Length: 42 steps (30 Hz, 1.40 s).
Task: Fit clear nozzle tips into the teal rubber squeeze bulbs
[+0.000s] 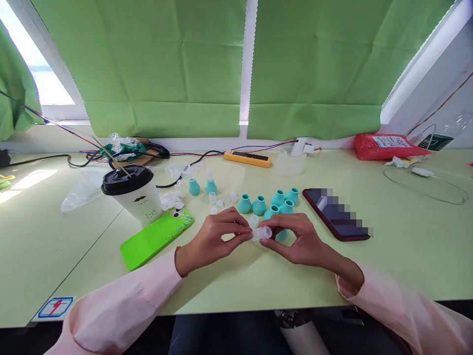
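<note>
Pinching a small translucent plastic piece (264, 232) between thumb and forefinger of each hand, just above the near-middle of the tabletop (221, 286). My left hand (216, 235) grips its left end; my right hand (303, 237) has its fingertips at the right end, where a round mouth faces me. Whether it is one part or two joined, I cannot say for certain from this angle.

Just beyond my hands: a cluster of teal bulbs (259, 205), mouths upward, one partly hidden behind my right hand. Farther left, two more teal bulbs (211, 187) stand side by side with translucent tops. Loose translucent bits (212, 197) lie near them.

To the left, a green phone (151, 241) lies just beside a white lidded cup (138, 202). To the right, a dark phone (328, 222) lies near the cluster. At the back: an orange power strip (247, 159).
</note>
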Each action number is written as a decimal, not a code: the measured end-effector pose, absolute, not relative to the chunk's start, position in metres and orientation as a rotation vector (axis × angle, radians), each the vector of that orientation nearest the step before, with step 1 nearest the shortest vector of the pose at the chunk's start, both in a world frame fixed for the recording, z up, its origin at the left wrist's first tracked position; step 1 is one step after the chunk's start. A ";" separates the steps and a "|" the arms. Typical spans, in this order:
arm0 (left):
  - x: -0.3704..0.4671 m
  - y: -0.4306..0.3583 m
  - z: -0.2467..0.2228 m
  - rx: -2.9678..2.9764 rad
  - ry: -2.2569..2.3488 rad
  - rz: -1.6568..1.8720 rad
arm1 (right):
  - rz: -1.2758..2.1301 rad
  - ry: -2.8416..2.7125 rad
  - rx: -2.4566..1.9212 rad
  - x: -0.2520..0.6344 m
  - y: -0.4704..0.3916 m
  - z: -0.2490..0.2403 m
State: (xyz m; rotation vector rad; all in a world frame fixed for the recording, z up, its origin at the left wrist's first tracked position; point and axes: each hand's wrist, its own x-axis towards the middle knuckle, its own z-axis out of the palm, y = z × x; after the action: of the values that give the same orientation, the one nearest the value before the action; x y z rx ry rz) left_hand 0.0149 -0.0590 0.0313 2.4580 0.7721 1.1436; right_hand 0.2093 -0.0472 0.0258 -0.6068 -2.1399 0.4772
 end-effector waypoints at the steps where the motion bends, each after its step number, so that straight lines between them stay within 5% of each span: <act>1: 0.014 -0.058 0.031 2.546 0.763 1.124 | 0.434 -2.151 -0.604 0.209 -0.047 0.025; 15: 0.015 -0.069 0.031 3.416 0.909 0.612 | 0.285 -2.173 -0.553 0.202 -0.047 0.017; 30: 0.019 -0.059 0.029 2.892 0.745 1.316 | 0.472 -2.070 -0.635 0.200 -0.051 0.016; 42: 0.018 -0.063 0.033 2.545 0.878 1.319 | 0.484 -2.030 -0.669 0.203 -0.049 0.019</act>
State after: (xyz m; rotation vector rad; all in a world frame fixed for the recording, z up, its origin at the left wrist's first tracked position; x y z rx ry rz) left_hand 0.0178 -0.0626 0.0327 2.5454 0.8783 1.3193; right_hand 0.2027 -0.0492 0.0194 -0.6687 -2.0298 0.4837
